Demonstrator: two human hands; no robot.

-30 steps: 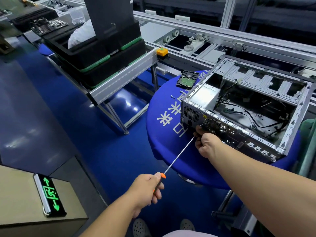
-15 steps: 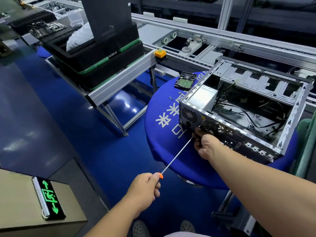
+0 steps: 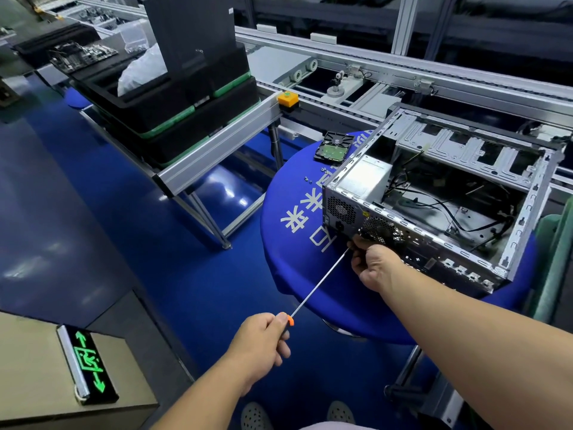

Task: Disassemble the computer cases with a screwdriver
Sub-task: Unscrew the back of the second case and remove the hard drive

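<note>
Gripping hand: the left hand (image 3: 260,342) is curled tight round the orange handle of the screwdriver (image 3: 319,285) — only the handle's front end shows past the thumb.
Left fingers (image 3: 283,349): closed fully round the handle, no gap visible.
Screwdriver shaft: a long thin steel rod running up and to the right from the left hand to the lower rear edge of the computer case (image 3: 434,193); its tip is hidden behind the right hand.
Right hand (image 3: 375,265): set against the case's rear panel just below the round fan grille, at the shaft's far end.
Right fingers (image 3: 356,243): curled in toward the panel, where the shaft's tip disappears — whether they pinch the tip, a screw or only touch the metal I cannot tell.
Case position: it lies on its side on the round blue bench (image 3: 297,212), open face up, rear panel toward the person, so it sits just beyond the right hand and well apart from the left.
Case interior: a silver power supply in the near-left corner, black cables trailing across the bottom, a drive cage along the far side.
Hard drive (image 3: 333,147): flat on the bench beyond the case's left corner, circuit board up.
Loose screws (image 3: 308,180): a few small ones on the bench between the hard drive and the case.
Behind the bench: an aluminium conveyor frame carrying stacked black trays (image 3: 173,113).
Lower left: a lit green exit sign (image 3: 88,364) lying on a tan box.
</note>
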